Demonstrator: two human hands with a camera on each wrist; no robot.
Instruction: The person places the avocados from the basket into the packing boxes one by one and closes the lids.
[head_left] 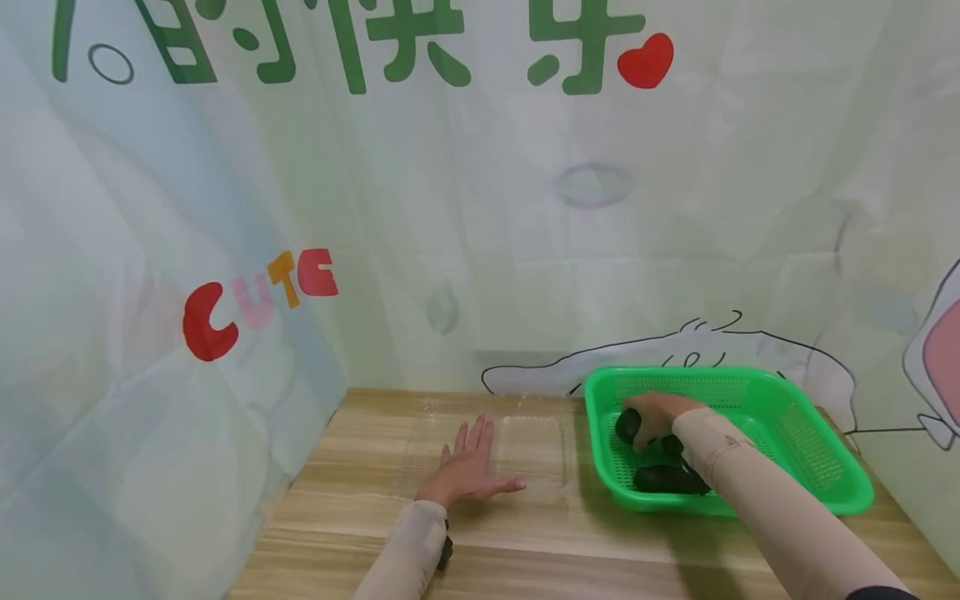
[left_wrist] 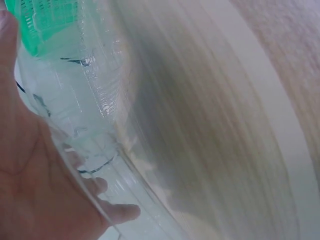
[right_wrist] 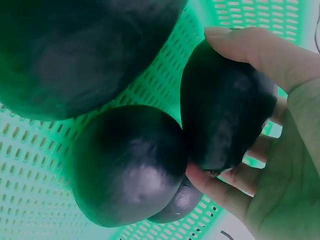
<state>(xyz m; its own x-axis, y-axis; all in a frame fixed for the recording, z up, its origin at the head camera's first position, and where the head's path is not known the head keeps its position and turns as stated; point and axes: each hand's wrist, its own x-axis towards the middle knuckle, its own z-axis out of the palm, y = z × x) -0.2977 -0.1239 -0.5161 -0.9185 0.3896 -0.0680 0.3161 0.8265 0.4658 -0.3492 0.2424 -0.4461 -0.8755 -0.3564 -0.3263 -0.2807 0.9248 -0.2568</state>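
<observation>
My right hand [head_left: 656, 417] reaches into a green basket [head_left: 847, 492] and grips a dark, glossy, avocado-like fruit [right_wrist: 227, 107]. The thumb lies over one end of it, with the fingers curled beneath. Beside it in the basket are a rounded dark fruit [right_wrist: 127, 165], a smaller one [right_wrist: 180, 200] partly hidden behind, and a large dark one [right_wrist: 85, 50] close to the camera. My left hand [head_left: 468, 471] is spread over a clear plastic tray [head_left: 532, 450]. Some of its fingers [left_wrist: 122, 212] show at the tray's transparent wall [left_wrist: 92, 107].
The tray and basket stand side by side on a wood-grain table [head_left: 337, 467]. A printed curtain [head_left: 465, 208] hangs behind the table and along its sides. The basket's raised rim surrounds the fruit.
</observation>
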